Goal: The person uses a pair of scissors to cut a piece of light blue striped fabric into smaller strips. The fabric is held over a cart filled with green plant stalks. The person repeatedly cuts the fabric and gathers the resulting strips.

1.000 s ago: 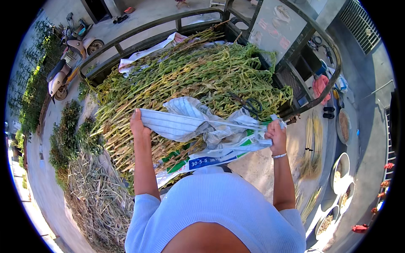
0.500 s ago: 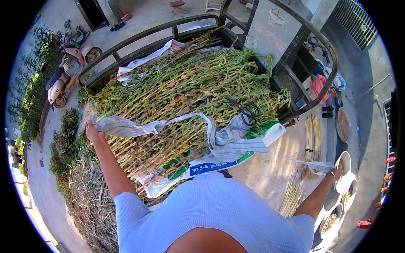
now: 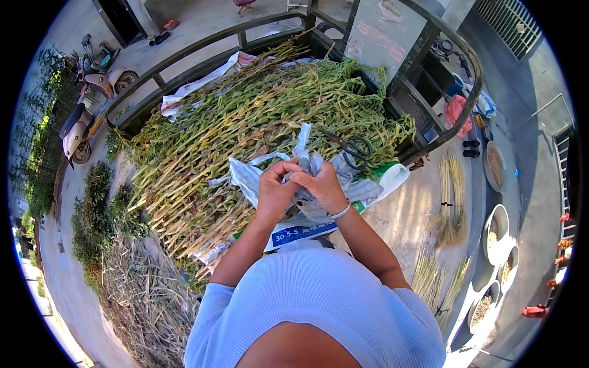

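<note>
My left hand (image 3: pixel 277 189) and my right hand (image 3: pixel 325 189) meet in front of me, fingers closed on a bunched grey-white striped cloth strip (image 3: pixel 242 176). Loose folds of it hang out on both sides and a short end sticks up above the fingers. What the fingertips pinch inside the folds is partly hidden. Beneath lies a thick heap of cut green and yellowing plant stalks (image 3: pixel 227 138) in a cart bed. Dark-handled scissors (image 3: pixel 358 152) rest on the heap just beyond my right hand. A printed white, green and blue sack (image 3: pixel 396 178) lies along the near edge.
A dark metal rail (image 3: pixel 202 50) rounds the cart's far side. Dry stalks (image 3: pixel 138 294) are piled on the ground at left, near a parked scooter (image 3: pixel 76 135). At right are tied straw bundles (image 3: pixel 451 199) and several round basins, one pale (image 3: pixel 494 236).
My hands were spread wide, each holding an end of the stretched cloth. Both have come together at the middle, gathering the cloth between them. The view has shifted slightly.
</note>
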A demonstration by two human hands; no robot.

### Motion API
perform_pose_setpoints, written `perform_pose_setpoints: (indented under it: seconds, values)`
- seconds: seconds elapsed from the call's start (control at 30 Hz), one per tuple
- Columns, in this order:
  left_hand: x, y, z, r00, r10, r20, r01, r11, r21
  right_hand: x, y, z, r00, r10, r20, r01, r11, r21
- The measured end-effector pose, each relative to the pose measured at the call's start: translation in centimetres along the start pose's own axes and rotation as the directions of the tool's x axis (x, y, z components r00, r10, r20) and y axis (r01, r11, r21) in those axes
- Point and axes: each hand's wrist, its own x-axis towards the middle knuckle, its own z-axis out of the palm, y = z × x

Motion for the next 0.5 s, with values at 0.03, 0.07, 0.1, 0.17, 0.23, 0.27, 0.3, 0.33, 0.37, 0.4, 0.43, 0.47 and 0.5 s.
perform_pose_setpoints:
  seconds: [0.03, 0.07, 0.1, 0.17, 0.23, 0.27, 0.3, 0.33, 0.37, 0.4, 0.43, 0.47, 0.5]
  values:
    - [-0.3, -0.1, -0.2, 0.999, -0.024, -0.032, 0.023, 0.999, -0.029, 0.1, 0.5, 0.5, 1.000, 0.022, 0.006, -0.022, 1.000, -0.001]
    - [-0.6, -0.1, -0.5, 0.997, -0.048, -0.063, 0.044, 0.997, -0.058, 0.2, 0.8, 0.8, 0.999, 0.044, 0.011, -0.044, 0.999, -0.003]
    - [-0.9, -0.1, -0.8, 0.992, -0.076, -0.099, 0.067, 0.994, -0.088, 0.3, 0.9, 1.1, 0.999, 0.033, 0.004, -0.033, 0.999, -0.044]
    - [-1.3, -0.1, -1.2, 0.993, -0.063, -0.101, 0.058, 0.997, -0.043, 0.4, 1.2, 1.3, 1.000, 0.007, -0.013, -0.008, 0.992, -0.126]
    - [-1.7, -0.1, -1.3, 0.994, -0.076, -0.081, 0.071, 0.996, -0.058, 0.4, 0.8, 1.3, 0.998, 0.057, -0.037, -0.059, 0.997, -0.053]
    - [-2.0, -0.5, -1.6, 0.986, -0.139, -0.097, 0.125, 0.983, -0.134, 0.5, 1.0, 1.1, 0.993, 0.106, -0.042, -0.106, 0.994, 0.005]
    - [-2.2, -0.8, -1.8, 0.980, -0.164, -0.109, 0.145, 0.976, -0.164, 0.5, 1.1, 0.9, 0.987, 0.153, -0.047, -0.150, 0.987, 0.062]
    - [-2.3, -1.1, -2.0, 0.975, -0.189, -0.119, 0.164, 0.967, -0.195, 0.4, 1.0, 1.0, 0.988, 0.145, -0.050, -0.141, 0.987, 0.079]
    - [-2.3, -1.4, -2.1, 0.969, -0.215, -0.126, 0.183, 0.957, -0.225, 0.3, 1.0, 1.2, 0.992, 0.105, -0.075, -0.101, 0.993, 0.063]
    - [-2.3, -1.6, -2.2, 0.968, -0.210, -0.139, 0.173, 0.956, -0.236, 0.2, 1.1, 1.5, 0.993, 0.066, -0.101, -0.061, 0.997, 0.048]
    - [-2.2, -1.9, -2.1, 0.967, -0.205, -0.151, 0.165, 0.955, -0.246, 0.1, 1.2, 1.8, 0.991, 0.025, -0.128, -0.022, 0.999, 0.031]
    - [-2.2, -2.1, -2.0, 0.966, -0.202, -0.161, 0.156, 0.954, -0.256, 0.0, 1.3, 1.9, 0.990, 0.012, -0.142, -0.004, 0.998, 0.055]
    - [-2.1, -2.2, -1.7, 0.967, -0.196, -0.166, 0.141, 0.946, -0.293, 0.0, 1.5, 2.1, 0.988, -0.003, -0.154, 0.016, 0.997, 0.079]
